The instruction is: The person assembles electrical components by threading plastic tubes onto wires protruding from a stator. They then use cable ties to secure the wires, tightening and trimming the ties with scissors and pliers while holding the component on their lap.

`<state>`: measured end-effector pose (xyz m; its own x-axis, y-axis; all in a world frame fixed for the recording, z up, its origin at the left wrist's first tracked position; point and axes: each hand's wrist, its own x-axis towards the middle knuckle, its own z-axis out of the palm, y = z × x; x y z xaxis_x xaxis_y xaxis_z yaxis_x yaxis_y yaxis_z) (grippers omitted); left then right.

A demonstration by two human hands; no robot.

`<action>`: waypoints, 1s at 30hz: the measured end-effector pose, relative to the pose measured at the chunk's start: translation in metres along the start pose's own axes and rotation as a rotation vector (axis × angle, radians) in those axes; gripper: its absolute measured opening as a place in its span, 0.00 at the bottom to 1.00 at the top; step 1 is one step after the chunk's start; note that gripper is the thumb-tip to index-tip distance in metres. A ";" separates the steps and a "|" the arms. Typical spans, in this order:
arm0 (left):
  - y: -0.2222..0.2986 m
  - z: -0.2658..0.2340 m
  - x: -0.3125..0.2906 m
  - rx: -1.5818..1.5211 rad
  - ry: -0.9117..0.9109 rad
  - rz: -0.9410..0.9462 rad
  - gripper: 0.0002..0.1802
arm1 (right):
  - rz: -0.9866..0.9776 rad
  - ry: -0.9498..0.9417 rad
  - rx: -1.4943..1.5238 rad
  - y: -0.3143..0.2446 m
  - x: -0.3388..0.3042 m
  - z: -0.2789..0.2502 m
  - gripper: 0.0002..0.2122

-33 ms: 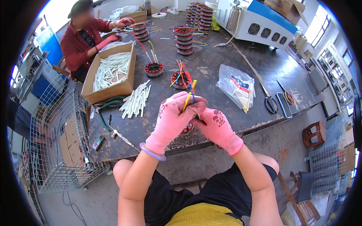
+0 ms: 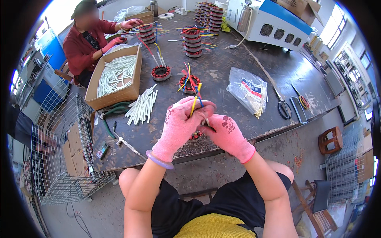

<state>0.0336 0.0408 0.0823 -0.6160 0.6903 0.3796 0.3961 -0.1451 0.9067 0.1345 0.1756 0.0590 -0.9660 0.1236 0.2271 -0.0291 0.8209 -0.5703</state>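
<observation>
Pink knit gloves cover both my hands, which meet over the table's near edge. Pinched in my left hand (image 2: 180, 125) are coloured wires (image 2: 194, 106), yellow, blue and red, their ends sticking up past the fingers. My right hand (image 2: 229, 137) is closed close against the left one, its fingertips at the wires' lower part; a small pale piece shows between the hands. Partly hidden below them is a stator with red windings (image 2: 196, 137). Just beyond stands another stator (image 2: 190, 84) with yellow, blue and red leads.
White sleeves fill a cardboard box (image 2: 137, 75); a loose pile of sleeves (image 2: 142, 105) lies beside it. Further off are a wired stator (image 2: 160, 73) and stacked stators (image 2: 193, 41). Rightward lie a plastic bag (image 2: 248, 89), scissors (image 2: 284, 110) and a phone (image 2: 299, 110). A co-worker (image 2: 85, 43) sits far left.
Both hands have barely shifted, and the wire ends above my left hand have tipped slightly to the left. The grip looks the same.
</observation>
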 end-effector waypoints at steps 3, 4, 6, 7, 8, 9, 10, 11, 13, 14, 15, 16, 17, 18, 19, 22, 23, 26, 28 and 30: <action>-0.005 0.000 0.000 -0.116 -0.002 -0.126 0.11 | -0.002 0.018 0.039 0.017 -0.002 0.011 0.09; -0.006 0.001 0.000 -0.130 0.009 -0.119 0.11 | 0.003 0.023 0.063 0.019 -0.002 0.014 0.09; -0.008 0.004 -0.001 -0.159 0.031 -0.104 0.11 | 0.019 0.018 0.026 0.021 0.000 0.017 0.09; -0.010 0.007 -0.002 -0.213 0.060 -0.103 0.11 | 0.027 0.016 0.007 0.021 0.001 0.019 0.09; -0.009 0.008 -0.002 -0.200 0.085 -0.099 0.10 | 0.047 0.013 0.012 0.023 0.002 0.025 0.10; -0.007 0.008 -0.001 -0.187 0.110 -0.095 0.10 | 0.066 0.009 0.016 0.026 0.002 0.032 0.10; -0.006 0.007 0.000 -0.174 0.138 -0.088 0.09 | 0.082 0.005 0.019 0.028 0.003 0.037 0.10; -0.011 0.005 0.000 -0.171 0.105 -0.074 0.10 | 0.072 0.014 0.022 0.030 0.002 0.038 0.11; -0.011 0.003 0.001 -0.203 0.082 -0.133 0.11 | 0.093 -0.020 0.070 0.032 0.000 0.032 0.09; -0.012 0.002 0.002 -0.220 0.071 -0.163 0.11 | 0.105 -0.038 0.094 0.032 0.000 0.030 0.09; -0.013 0.001 0.003 -0.227 0.077 -0.174 0.11 | 0.076 0.007 0.121 0.032 -0.001 0.032 0.08; -0.013 0.000 0.004 -0.232 0.085 -0.185 0.11 | 0.045 0.052 0.150 0.032 -0.002 0.035 0.07; -0.014 0.000 0.004 -0.237 0.092 -0.196 0.11 | 0.014 0.097 0.179 0.033 -0.003 0.037 0.07; -0.014 0.001 0.003 -0.214 0.095 -0.163 0.11 | -0.002 0.085 0.137 0.035 -0.003 0.040 0.06; -0.015 0.002 0.001 -0.193 0.096 -0.130 0.11 | -0.016 0.072 0.093 0.038 -0.003 0.044 0.07; -0.016 0.007 -0.001 -0.147 0.103 -0.049 0.11 | -0.049 0.070 0.020 0.043 -0.004 0.052 0.07; -0.018 0.008 0.001 -0.144 0.108 -0.032 0.11 | -0.056 0.073 0.004 0.044 -0.005 0.055 0.07; -0.019 0.011 0.002 -0.129 0.109 -0.020 0.11 | -0.044 0.061 -0.065 0.043 -0.002 0.059 0.07; -0.018 0.014 0.003 -0.121 0.104 -0.014 0.12 | -0.015 0.026 -0.055 0.042 -0.003 0.057 0.07; -0.013 0.014 0.003 -0.254 0.141 -0.107 0.10 | -0.007 -0.011 -0.039 0.046 -0.004 0.053 0.08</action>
<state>0.0365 0.0551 0.0693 -0.7403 0.6090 0.2847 0.1515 -0.2614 0.9533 0.1233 0.1834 -0.0102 -0.9685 0.1122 0.2224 -0.0258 0.8427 -0.5378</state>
